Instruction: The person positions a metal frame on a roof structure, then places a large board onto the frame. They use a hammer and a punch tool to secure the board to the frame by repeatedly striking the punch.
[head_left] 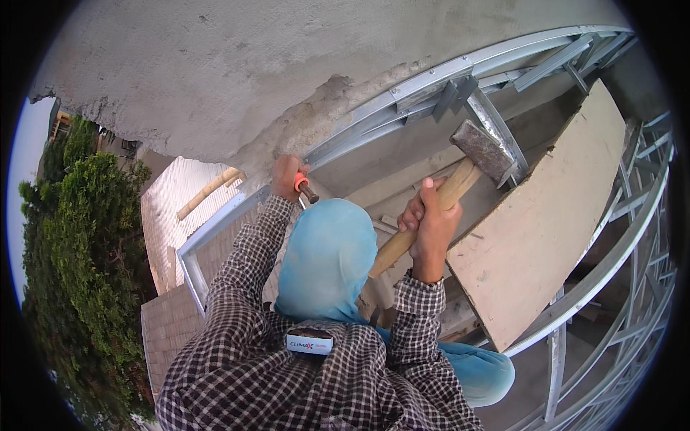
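My left hand [284, 179] is closed around a chisel [310, 192] with an orange hand guard, up against the broken lower edge of the grey plastered wall [215, 79]. The chisel's dark struck end points back toward me, while its cutting end is hidden behind my hand. In my right hand [433, 224] is a hammer [483, 152] with a heavy, worn steel head, gripped by its thick wooden handle. The hammer head is raised to the right, apart from the chisel, in front of a metal stud. Both my forearms are in checked sleeves.
Curved galvanised steel framing [431, 82] runs along the wall and down the right. A tan board [550, 223] leans across the framing beside my right arm. My blue-trousered knee [327, 251] is between my arms. Far below left are a corrugated roof [169, 208] and trees [86, 266].
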`<state>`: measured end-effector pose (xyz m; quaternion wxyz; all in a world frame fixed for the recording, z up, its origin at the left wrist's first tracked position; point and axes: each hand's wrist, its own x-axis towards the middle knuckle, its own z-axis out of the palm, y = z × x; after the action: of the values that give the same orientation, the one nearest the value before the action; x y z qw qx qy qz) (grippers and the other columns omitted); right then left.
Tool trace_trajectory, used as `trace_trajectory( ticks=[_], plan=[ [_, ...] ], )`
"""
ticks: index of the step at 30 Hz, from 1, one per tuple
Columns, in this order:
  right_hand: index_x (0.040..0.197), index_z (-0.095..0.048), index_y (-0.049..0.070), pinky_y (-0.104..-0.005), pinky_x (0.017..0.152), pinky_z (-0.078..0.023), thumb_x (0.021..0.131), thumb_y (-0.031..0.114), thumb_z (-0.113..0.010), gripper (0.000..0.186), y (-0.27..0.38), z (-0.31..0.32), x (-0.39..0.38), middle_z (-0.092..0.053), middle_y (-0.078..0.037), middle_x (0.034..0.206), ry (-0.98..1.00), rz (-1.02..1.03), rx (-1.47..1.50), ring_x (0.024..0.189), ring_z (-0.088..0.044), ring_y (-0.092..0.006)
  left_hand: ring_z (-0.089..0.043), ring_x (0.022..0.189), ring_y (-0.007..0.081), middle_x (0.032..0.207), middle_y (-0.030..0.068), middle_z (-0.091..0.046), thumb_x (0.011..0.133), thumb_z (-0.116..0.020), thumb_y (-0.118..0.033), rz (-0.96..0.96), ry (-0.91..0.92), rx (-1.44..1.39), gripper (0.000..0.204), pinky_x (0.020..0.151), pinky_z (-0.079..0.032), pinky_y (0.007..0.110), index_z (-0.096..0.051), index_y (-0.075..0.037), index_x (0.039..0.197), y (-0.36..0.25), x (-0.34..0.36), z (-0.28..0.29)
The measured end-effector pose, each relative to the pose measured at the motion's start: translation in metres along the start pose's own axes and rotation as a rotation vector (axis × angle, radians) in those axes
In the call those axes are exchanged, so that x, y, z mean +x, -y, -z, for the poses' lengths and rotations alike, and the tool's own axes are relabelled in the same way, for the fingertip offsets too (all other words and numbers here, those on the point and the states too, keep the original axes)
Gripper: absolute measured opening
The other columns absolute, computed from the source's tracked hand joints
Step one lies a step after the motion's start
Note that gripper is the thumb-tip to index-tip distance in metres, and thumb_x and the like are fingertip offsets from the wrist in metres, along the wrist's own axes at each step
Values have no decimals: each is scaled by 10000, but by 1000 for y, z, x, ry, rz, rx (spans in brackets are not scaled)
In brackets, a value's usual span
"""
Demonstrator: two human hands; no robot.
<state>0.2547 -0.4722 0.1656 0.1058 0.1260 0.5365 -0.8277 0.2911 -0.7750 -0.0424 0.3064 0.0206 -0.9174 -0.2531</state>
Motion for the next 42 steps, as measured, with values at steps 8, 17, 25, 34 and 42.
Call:
trace_trajectory(
  ticks=[8, 17, 25, 34, 42],
  plan=[
    [904, -486, 68, -271, 401, -351, 971, 236, -670, 258, 4, 1, -3, -405, 13, 595, -5, -24, 43, 437, -380, -87, -567, 794, 318, 823, 99, -553, 807, -779, -137, -350, 29, -55, 275, 780, -431, 444, -512, -73, 832, -71, 52, -13],
    [920, -489, 55, -270, 395, -364, 972, 233, -679, 265, 2, 0, -3, -429, 4, 594, 9, -19, 31, 429, -402, -85, -559, 729, 315, 763, 93, -521, 789, -773, -102, -347, 42, -72, 281, 756, -434, 441, -494, -75, 794, -47, 27, -44],
    [925, -476, 78, -267, 378, -359, 973, 296, -680, 303, -3, -1, -1, -393, 19, 578, 53, 0, 17, 412, -381, -82, -561, 805, 345, 816, 122, -533, 799, -769, -86, -156, 245, 25, 300, 794, -430, 455, -472, -64, 833, -24, 20, 2],
    [891, -505, 45, -269, 459, -406, 995, 370, -658, 374, -55, 11, 1, -455, 2, 602, 20, 303, -195, 496, -465, -91, -569, 809, 355, 817, 120, -558, 755, -716, -54, -249, 454, -75, 249, 794, -439, 449, -496, -62, 871, -61, 80, -17],
    [846, -550, 56, -293, 536, -434, 1044, 292, -578, 310, -106, 6, -32, -528, -24, 664, 15, 289, -62, 545, -483, -118, -568, 776, 373, 808, 118, -588, 754, -735, -119, -210, 450, -94, 254, 722, -462, 462, -511, -71, 864, -51, 74, -17]
  ],
)
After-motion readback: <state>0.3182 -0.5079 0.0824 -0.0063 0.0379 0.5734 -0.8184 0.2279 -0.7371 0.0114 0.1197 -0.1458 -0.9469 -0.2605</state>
